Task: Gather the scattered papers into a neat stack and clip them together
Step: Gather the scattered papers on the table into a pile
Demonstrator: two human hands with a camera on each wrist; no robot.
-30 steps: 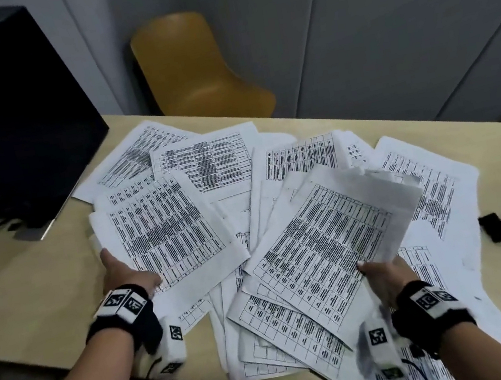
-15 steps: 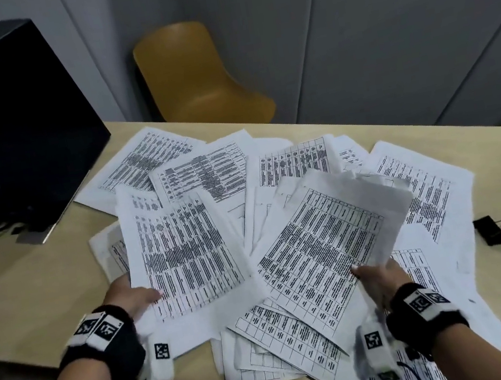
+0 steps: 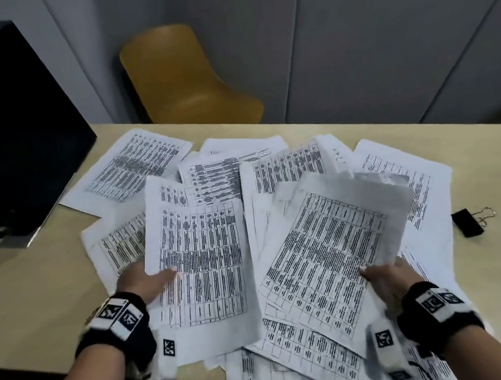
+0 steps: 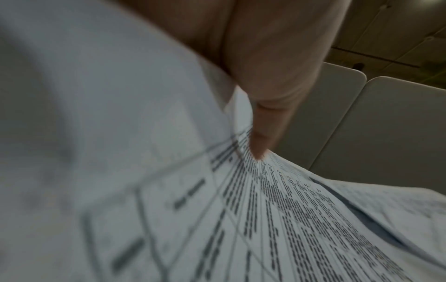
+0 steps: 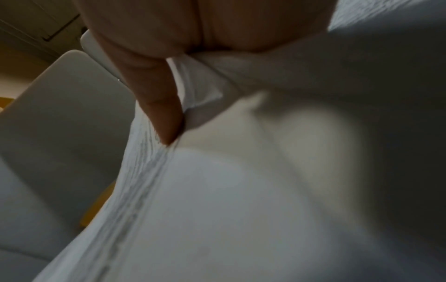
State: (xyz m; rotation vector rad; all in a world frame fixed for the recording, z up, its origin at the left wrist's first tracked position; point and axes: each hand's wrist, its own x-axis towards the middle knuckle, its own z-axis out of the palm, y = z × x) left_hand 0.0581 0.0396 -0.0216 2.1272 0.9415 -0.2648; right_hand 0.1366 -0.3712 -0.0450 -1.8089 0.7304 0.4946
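Observation:
Several printed sheets [image 3: 271, 166] lie fanned across the beige table [image 3: 27, 293]. My left hand [image 3: 148, 281] pinches the left edge of a lifted sheet [image 3: 205, 263], thumb on top; the left wrist view shows that thumb [image 4: 265, 114] pressing the print. My right hand [image 3: 387, 279] grips the lower right edge of a small bundle of papers [image 3: 328, 249] raised off the pile; in the right wrist view the thumb [image 5: 164, 106] lies on the bundle [image 5: 217, 209]. A black binder clip [image 3: 468, 221] lies on the table to the right, apart from both hands.
A black monitor [image 3: 0, 132] stands at the back left with cables beside it. A yellow chair [image 3: 184, 81] is behind the table against grey wall panels. Some sheets [image 3: 290, 378] overhang the near table edge.
My left hand has swung its sheet rightward and upright, closer to the right hand's bundle. The right hand holds its bundle in much the same place.

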